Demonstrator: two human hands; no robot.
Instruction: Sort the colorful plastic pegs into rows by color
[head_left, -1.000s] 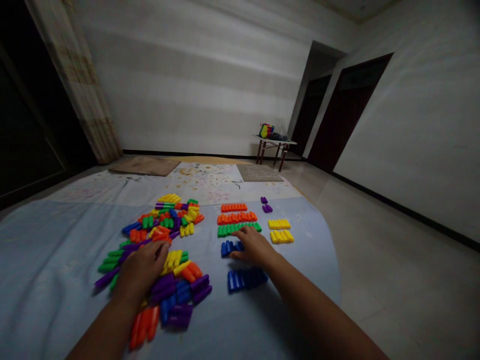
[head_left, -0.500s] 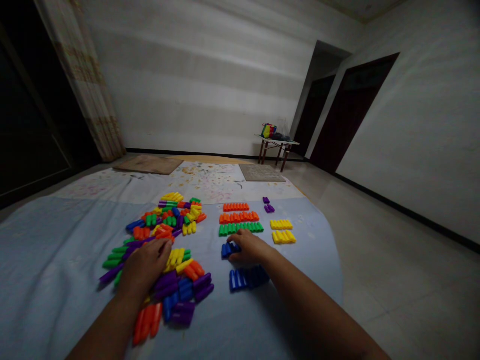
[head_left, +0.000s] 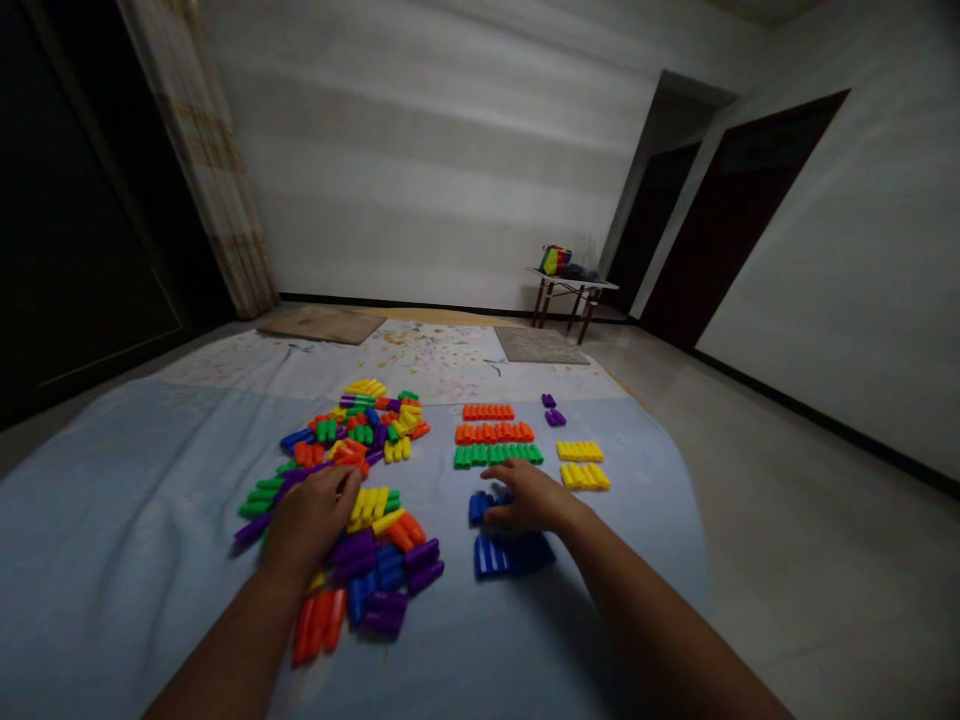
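A loose pile of coloured plastic blocks (head_left: pixel 352 470) lies on a pale blue sheet (head_left: pixel 135 520). My left hand (head_left: pixel 311 520) rests palm down on the near part of that pile, over yellow and purple pieces. My right hand (head_left: pixel 529 497) lies on a short row of blue blocks (head_left: pixel 480 505), fingers spread over them. A longer blue row (head_left: pixel 510 555) sits just nearer to me. Beyond the right hand are sorted rows: green (head_left: pixel 496 455), orange (head_left: pixel 493 432), a shorter orange row (head_left: pixel 487 411), two yellow rows (head_left: pixel 581 463) and a few purple pieces (head_left: pixel 553 410).
The sheet ends at bare tiled floor (head_left: pixel 787 520) on the right. Two brown mats (head_left: pixel 544 345) lie beyond the sheet. A small table (head_left: pixel 574 295) with a colourful bag stands by the far wall, near dark doorways. A curtain (head_left: pixel 210 180) hangs at the left.
The view has shifted, so everything sits further right in frame. My right hand has drawn back slightly toward me onto the short blue row. My left hand stays on the pile.
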